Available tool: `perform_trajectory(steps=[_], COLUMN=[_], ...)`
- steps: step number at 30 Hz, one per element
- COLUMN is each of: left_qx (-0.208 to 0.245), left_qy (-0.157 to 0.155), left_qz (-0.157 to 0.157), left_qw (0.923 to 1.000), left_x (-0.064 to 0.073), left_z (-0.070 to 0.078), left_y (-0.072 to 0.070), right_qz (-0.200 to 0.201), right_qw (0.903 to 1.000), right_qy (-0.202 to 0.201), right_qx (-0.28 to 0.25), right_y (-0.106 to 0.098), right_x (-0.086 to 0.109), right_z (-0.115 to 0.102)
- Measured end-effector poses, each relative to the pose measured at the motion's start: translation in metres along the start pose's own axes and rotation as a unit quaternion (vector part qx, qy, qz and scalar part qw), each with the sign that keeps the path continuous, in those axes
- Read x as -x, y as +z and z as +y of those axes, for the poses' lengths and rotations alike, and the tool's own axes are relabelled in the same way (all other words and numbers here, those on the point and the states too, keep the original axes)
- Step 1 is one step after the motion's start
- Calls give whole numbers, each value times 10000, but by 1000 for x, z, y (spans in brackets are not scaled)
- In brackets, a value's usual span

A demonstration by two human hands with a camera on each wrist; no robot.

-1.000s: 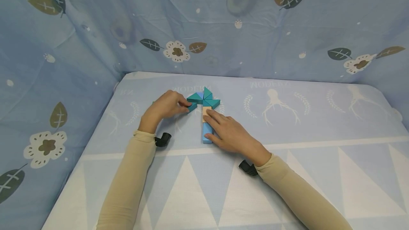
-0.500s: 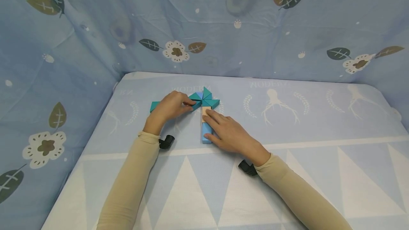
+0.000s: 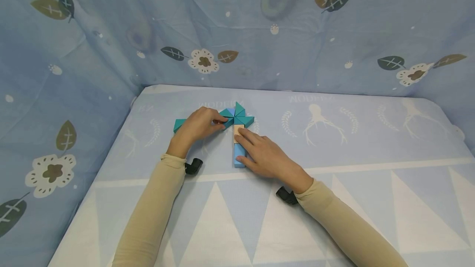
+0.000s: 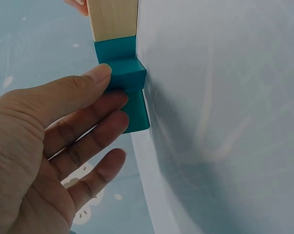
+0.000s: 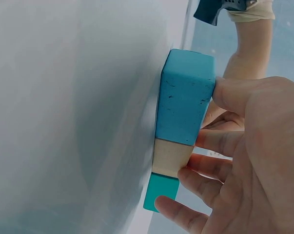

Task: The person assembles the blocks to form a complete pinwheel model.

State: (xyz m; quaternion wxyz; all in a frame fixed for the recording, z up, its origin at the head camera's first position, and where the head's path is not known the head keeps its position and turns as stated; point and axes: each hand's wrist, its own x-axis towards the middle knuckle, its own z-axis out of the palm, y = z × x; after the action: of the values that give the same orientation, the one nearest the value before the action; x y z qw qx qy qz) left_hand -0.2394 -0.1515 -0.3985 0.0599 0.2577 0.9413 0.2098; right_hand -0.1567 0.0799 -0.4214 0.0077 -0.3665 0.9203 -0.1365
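My left hand point(image 3: 197, 124) pinches a teal triangular block point(image 4: 129, 75) between thumb and fingers, at the left side of a pinwheel of triangular blocks. Several teal triangles point(image 3: 248, 120) and a lavender-blue one point(image 3: 231, 112) make up the pinwheel. Below its centre, a plain wooden block point(image 3: 239, 128) and a light blue block point(image 3: 239, 155) line up as a stem. My right hand point(image 3: 268, 155) rests along the stem's right side. In the right wrist view its thumb touches the blue block point(image 5: 186, 95), and other fingers lie by the wooden block point(image 5: 171, 157).
Another teal block point(image 3: 178, 124) lies left of the left hand, partly hidden by it. The table point(image 3: 352, 209) has a pale patterned cover. A blue leaf-print curtain point(image 3: 259, 52) stands behind it and along the left side.
My left hand has moved slightly right, bringing the pinched teal block up against the pinwheel, and uncovering the teal block at its left. The right hand stays on the stem.
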Motion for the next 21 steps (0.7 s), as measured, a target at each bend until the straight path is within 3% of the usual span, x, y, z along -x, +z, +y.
perform_trajectory(steps=[21], left_qx=[-185], left_qy=[116], left_qz=[119], left_qw=[9997], left_x=[-1], left_z=[3], left_y=[2], right_qz=[63], right_qw=[10000], right_qy=[-13], right_qx=[52], right_y=[1], right_x=[0], right_z=[0])
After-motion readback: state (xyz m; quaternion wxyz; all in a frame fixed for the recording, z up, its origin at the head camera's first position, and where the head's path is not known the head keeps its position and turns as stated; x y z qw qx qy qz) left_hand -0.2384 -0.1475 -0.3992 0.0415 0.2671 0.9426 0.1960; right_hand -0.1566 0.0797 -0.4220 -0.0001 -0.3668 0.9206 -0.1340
